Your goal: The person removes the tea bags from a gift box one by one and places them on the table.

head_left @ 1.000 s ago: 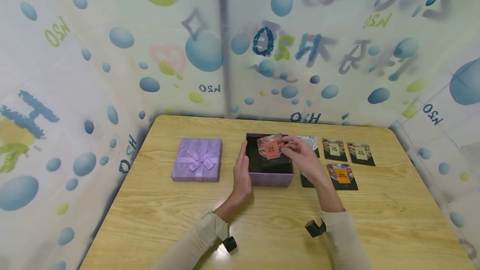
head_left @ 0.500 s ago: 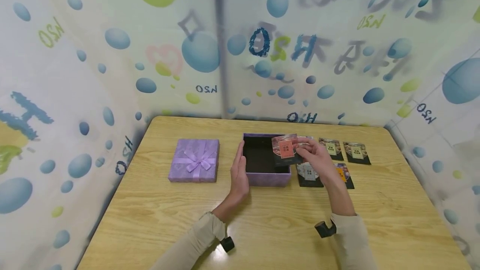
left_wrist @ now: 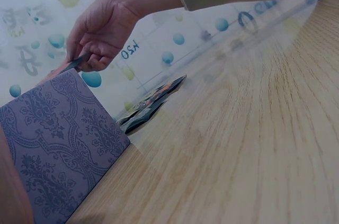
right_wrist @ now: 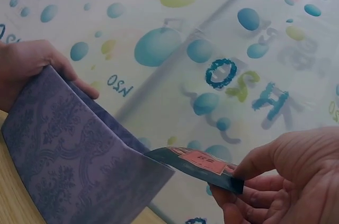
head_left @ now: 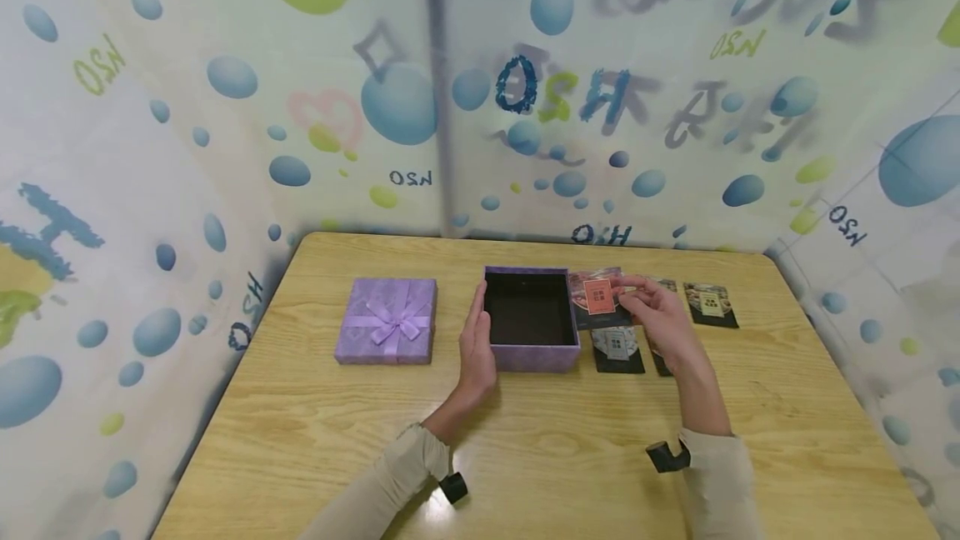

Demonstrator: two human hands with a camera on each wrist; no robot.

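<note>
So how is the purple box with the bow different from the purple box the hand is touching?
The box with the bow is closed, with a ribbon bow on top; the open box has no top and shows a dark inside. The box with the bow lies alone; the left hand rests against the open box's side. Both are purple and square.

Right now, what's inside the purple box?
The open purple box shows only its dark lining; nothing lies in it. The near wall hides a strip of the floor. The packet in the right hand is outside, beside it.
</note>
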